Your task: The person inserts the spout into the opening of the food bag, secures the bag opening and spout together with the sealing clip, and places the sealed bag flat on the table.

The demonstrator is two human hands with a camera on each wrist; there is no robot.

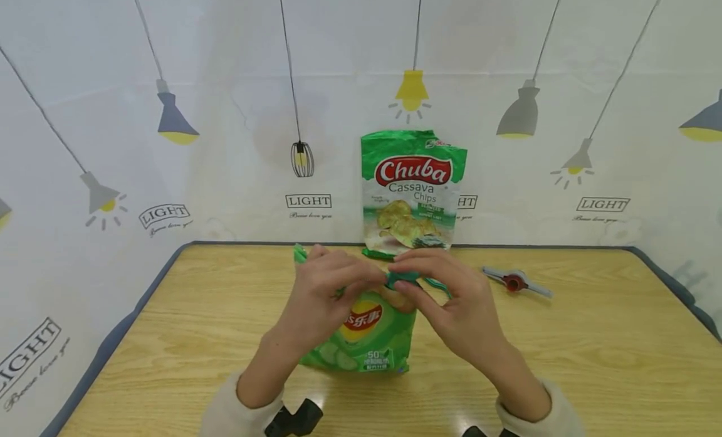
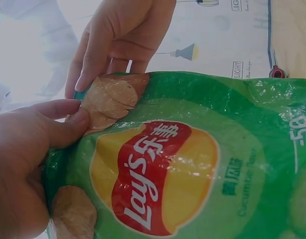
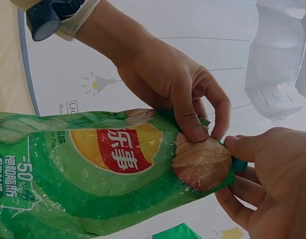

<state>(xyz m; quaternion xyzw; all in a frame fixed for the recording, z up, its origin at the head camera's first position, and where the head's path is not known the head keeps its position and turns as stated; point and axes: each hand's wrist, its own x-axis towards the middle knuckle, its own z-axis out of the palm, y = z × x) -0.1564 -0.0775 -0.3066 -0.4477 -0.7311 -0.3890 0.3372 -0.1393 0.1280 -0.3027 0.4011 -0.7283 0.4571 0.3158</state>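
Observation:
A green Lay's chip bag (image 1: 389, 343) stands upright on the table between my hands, its top edge gathered and folded. My left hand (image 1: 324, 286) pinches the top edge between thumb and fingers. At the other end of the fold, my right hand (image 1: 459, 296) pinches the teal-green edge with thumb and fingers. In the left wrist view, the bag's front (image 2: 193, 114) shows a red and yellow logo, and both hands (image 2: 23, 169) meet at its top. From the right wrist view, my right hand (image 3: 282, 174) has its thumb on the folded corner.
A green and white Chuba cassava chips bag (image 1: 414, 195) leans upright against the patterned wall at the back. To its right lies a grey tool with a red middle (image 1: 514, 282). A thin teal object (image 1: 439, 286) lies partly hidden behind my right hand.

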